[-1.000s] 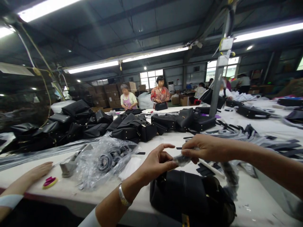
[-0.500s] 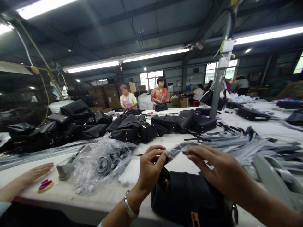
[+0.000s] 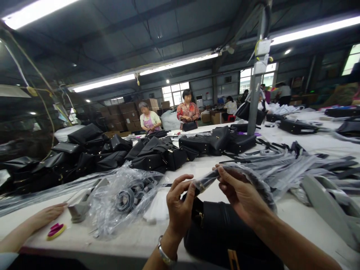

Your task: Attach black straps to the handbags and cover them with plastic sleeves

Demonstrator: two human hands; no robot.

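My left hand [image 3: 179,207] pinches the near end of a plastic-wrapped black strap [image 3: 206,181] between thumb and fingers. My right hand [image 3: 240,193] grips the same strap a little further along, where its clear wrapping curves away to the right. Both hands hover just above a black handbag [image 3: 219,236] that lies on the white table [image 3: 295,221] right in front of me. The bag shows a gold clasp near my left hand.
Another person's hand [image 3: 46,215] rests on the table at left beside a pink tape roll [image 3: 56,230]. A clear bag of parts [image 3: 126,195] lies centre-left. Black bags [image 3: 152,153] are piled behind; wrapped straps [image 3: 284,165] spread right. A grey post [image 3: 254,93] stands behind; two people work beyond.
My hands have drawn closer together on the strap and lifted it slightly. The view has shifted a little left, and the wrapped strap now arcs over my right hand.
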